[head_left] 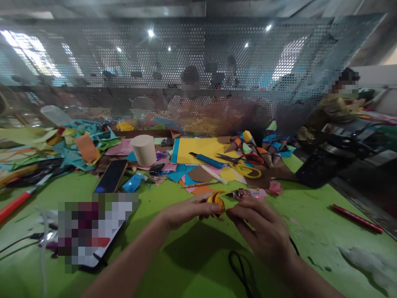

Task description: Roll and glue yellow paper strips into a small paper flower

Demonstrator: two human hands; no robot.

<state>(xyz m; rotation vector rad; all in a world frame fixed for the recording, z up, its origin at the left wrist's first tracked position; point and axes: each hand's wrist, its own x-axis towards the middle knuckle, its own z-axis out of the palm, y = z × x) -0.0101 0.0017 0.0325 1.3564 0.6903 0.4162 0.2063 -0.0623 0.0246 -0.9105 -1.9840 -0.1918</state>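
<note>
My left hand [187,210] is closed around a small curled piece of yellow-orange paper [218,202], with the thumb resting against its strips. Close to the right side of that paper, my right hand [263,225] has its thumb and fingertips pinched together. Whatever may be between those fingertips is hidden. Just behind the right hand lies a pink patterned tool [249,193] with a dark pointed tip and a small red light, resembling a glue gun. Both hands are above the green tabletop [192,265].
Scissors [252,169] and a blue utility knife [207,160] lie on yellow sheets. Paper scraps [89,145], a cream roll [144,150] and a phone [111,176] are leftward. A dark flask [319,163], red pen [356,218] and black cord loop [240,269] are also here. Another person sits right.
</note>
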